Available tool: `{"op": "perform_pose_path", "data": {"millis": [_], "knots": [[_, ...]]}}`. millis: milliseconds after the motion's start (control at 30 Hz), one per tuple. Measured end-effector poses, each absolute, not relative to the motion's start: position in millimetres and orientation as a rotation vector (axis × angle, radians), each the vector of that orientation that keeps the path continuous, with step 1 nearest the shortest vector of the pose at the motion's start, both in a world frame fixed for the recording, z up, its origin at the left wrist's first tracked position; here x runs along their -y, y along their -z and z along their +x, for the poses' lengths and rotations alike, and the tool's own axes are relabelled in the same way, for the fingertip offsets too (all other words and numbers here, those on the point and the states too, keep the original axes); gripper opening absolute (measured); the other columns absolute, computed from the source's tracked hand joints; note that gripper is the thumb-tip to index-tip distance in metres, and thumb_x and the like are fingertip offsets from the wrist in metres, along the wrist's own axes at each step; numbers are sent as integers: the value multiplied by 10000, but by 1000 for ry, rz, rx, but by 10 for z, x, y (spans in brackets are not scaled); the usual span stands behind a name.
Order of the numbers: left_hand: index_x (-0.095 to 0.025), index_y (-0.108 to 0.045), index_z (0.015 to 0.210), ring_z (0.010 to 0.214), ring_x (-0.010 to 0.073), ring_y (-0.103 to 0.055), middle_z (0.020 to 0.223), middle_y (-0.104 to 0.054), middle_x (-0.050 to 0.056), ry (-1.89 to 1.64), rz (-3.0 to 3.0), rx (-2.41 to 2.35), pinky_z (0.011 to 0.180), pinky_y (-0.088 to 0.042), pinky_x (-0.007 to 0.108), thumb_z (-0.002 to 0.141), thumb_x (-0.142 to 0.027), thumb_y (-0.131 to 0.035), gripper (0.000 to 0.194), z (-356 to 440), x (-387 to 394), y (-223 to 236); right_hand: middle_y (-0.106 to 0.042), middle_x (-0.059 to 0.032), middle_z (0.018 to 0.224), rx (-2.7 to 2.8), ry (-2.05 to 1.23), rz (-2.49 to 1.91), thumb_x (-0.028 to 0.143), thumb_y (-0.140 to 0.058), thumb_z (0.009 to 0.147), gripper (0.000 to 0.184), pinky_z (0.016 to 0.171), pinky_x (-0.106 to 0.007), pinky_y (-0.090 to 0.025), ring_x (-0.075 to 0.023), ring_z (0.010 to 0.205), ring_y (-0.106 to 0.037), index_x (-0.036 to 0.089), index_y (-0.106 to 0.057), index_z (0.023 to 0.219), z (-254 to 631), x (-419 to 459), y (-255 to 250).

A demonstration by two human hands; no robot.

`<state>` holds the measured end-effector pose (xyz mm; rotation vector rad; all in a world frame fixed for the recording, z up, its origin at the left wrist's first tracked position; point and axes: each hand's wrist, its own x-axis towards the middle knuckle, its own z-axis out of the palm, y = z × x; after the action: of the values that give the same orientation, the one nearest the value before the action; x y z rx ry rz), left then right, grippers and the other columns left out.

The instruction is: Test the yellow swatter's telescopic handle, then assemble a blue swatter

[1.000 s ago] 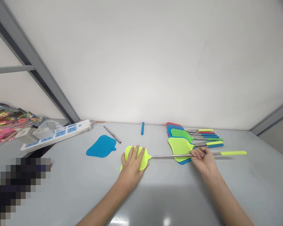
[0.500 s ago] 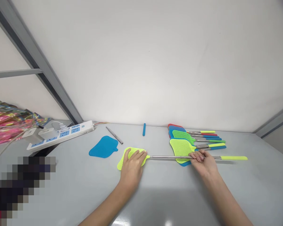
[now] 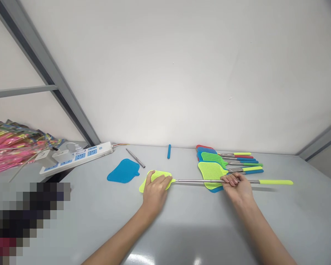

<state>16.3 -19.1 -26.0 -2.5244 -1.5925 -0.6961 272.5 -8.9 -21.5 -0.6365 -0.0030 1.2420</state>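
A yellow-green fly swatter (image 3: 193,180) with an extended metal rod lies crosswise in front of me. My left hand (image 3: 155,189) covers much of its perforated head, fingers curled over it near the neck and thumb along the far edge. Farther right, my right hand (image 3: 238,187) is closed, palm up, around the rod short of the yellow-green handle. Left of my left hand lies a loose blue swatter head (image 3: 123,171). Beyond that head rests a bare metal rod (image 3: 135,158). Toward the wall is a loose blue handle (image 3: 169,151).
Behind my right hand, several fly swatters (image 3: 213,160) overlap in a pile, handles to the right. A white power strip (image 3: 82,158) with plugs stands at the left. Pink items in clear packaging (image 3: 13,147) lie beyond it. A wall (image 3: 176,92) borders the table's back.
The yellow-green handle reaches slightly farther right from my right hand. Both hands still hold the swatter. The whole view has shifted a little.
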Motion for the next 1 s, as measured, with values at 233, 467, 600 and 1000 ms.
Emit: {"op": "perform_pose_path", "data": {"millis": [233,467,600,1000], "knots": [[-236,-475,1068,1021,162,-431,1095,-521,31,697,-2667,1609,876,-270,362,708,-13,-305,456,196,178,241,-173,84,380,55,-1225,-641,90,-332,681,216,372,-184,-245,-39,301,-210,171,-212,521,2770,57,279],[-307,-330,1195,1177,222,-221,1292,-301,5,614,-2829,1675,923,-237,390,743,-472,-386,485,108,173,225,-166,90,383,32,-1191,-626,92,-334,691,194,349,-179,-225,-40,296,-178,174,-259,532,2821,64,205],[-288,-384,1159,1145,207,-281,1252,-361,15,683,-2760,1777,932,-202,394,781,-453,-314,418,38,117,122,-166,91,394,58,-1226,-592,108,-363,708,214,345,-181,-227,-43,312,-174,177,-263,533,2783,95,121],[-180,-607,771,654,139,-557,720,-613,8,139,-3659,2002,516,-385,196,693,-493,-444,362,-106,168,-209,-154,89,417,274,-1373,-467,210,-468,746,294,318,-179,-205,-43,334,-157,175,-273,529,2681,171,-8]]}}
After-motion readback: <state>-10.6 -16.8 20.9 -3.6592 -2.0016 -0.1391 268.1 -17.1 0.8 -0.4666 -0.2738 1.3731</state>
